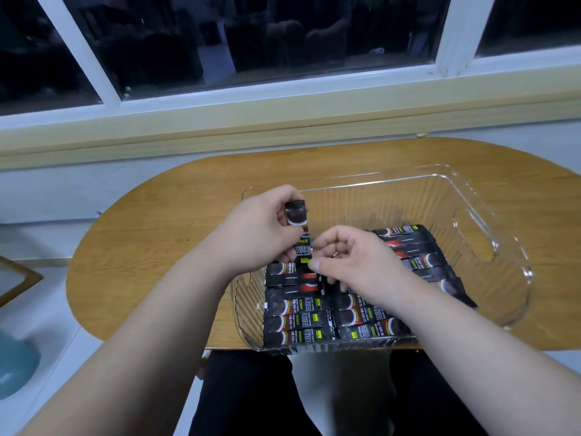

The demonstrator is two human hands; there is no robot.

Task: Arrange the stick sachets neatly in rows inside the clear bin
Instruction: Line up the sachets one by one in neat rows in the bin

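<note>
A clear ribbed plastic bin (490, 234) sits on the wooden table. Several black stick sachets (298, 322) lie flat in rows across its near half, with more (418, 247) stacked at the right behind my right wrist. My left hand (254, 234) holds one black sachet (297, 215) upright above the bin's left side. My right hand (355, 262) pinches the lower end of that same sachet with thumb and forefinger. The sachet's bottom tip is hidden between my fingers.
The oval wooden table (151, 234) stands against a windowsill (220, 130) under a dark window. The far half of the bin holds nothing. A blue round object (15, 363) lies on the floor at left. Dark trouser legs (251, 398) show below the table edge.
</note>
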